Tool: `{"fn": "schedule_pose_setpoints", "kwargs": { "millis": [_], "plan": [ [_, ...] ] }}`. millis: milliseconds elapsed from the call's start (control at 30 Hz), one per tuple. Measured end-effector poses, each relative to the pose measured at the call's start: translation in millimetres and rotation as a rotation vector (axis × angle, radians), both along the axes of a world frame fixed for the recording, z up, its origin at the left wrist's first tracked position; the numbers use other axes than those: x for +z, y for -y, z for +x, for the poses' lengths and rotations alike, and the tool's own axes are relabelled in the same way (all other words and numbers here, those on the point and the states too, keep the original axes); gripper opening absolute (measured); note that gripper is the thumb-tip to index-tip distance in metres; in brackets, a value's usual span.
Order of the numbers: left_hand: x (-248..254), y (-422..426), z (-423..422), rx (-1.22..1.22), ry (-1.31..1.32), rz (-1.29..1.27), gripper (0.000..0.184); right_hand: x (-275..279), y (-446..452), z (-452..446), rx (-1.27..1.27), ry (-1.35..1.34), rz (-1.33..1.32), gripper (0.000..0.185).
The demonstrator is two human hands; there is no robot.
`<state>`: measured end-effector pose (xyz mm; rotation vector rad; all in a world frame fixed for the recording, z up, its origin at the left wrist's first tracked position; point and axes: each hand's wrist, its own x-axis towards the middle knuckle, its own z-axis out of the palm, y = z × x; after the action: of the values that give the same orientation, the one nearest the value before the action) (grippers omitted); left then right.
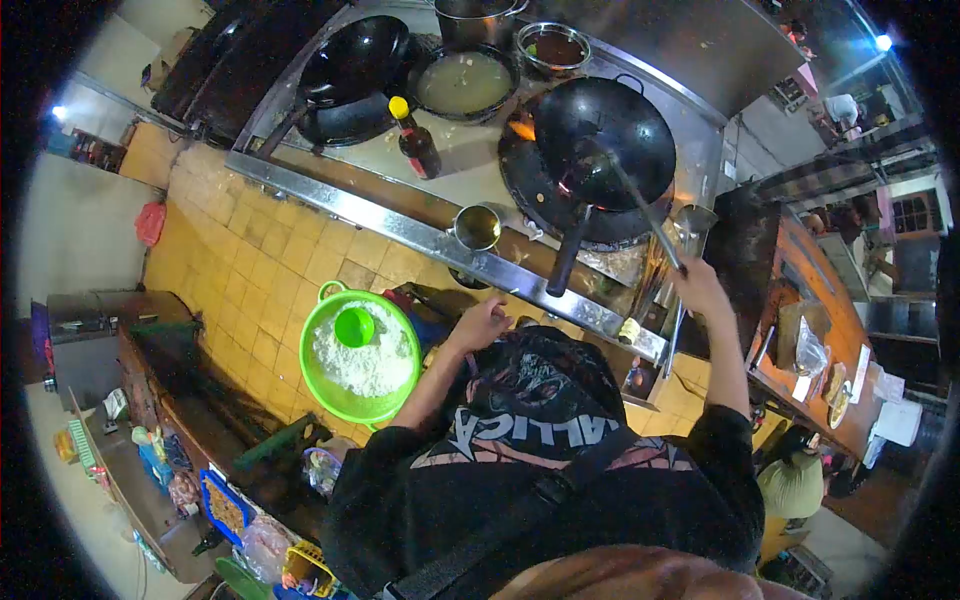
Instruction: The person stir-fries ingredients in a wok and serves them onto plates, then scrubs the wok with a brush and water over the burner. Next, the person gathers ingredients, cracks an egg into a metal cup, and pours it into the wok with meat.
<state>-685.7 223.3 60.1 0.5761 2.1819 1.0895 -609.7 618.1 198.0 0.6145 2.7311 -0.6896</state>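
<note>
My right hand [700, 288] is closed round the handle of a long metal ladle [642, 207], whose head reaches into a black wok [625, 125]. The wok tilts over the burner, with an orange flame at its left, and its handle [568, 262] points toward me. Nothing touches that handle. Close to my body, below the steel stove edge, my left hand [483, 323] has its fingers curled; whether they hold anything is too small to tell. Left of it stands a green basin [310, 375] of white powder with a green cup [354, 327] in it.
A metal cup [477, 228] sits at the stove edge. Behind it are a yellow-capped bottle [418, 150], a pan of cloudy liquid [463, 84], another wok [355, 60] and a bowl [553, 48]. A person in a light green top [793, 485] is at lower right, near a wooden table [800, 262].
</note>
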Motion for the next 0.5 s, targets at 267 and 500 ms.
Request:
{"fn": "schedule_pose_setpoints", "kwargs": {
  "millis": [267, 500],
  "plan": [
    [17.9, -1.5, -5.2, -0.024, 0.015, 0.011, 0.049, 53.3, 37.1, 0.7, 0.011, -0.101, -0.069, 0.045],
    [-1.3, 4.4, -0.5, 0.059, -0.019, 0.088, 0.049, -54.1, 39.0, 15.7, -0.003, -0.187, 0.464, 0.050]
  ]
}}
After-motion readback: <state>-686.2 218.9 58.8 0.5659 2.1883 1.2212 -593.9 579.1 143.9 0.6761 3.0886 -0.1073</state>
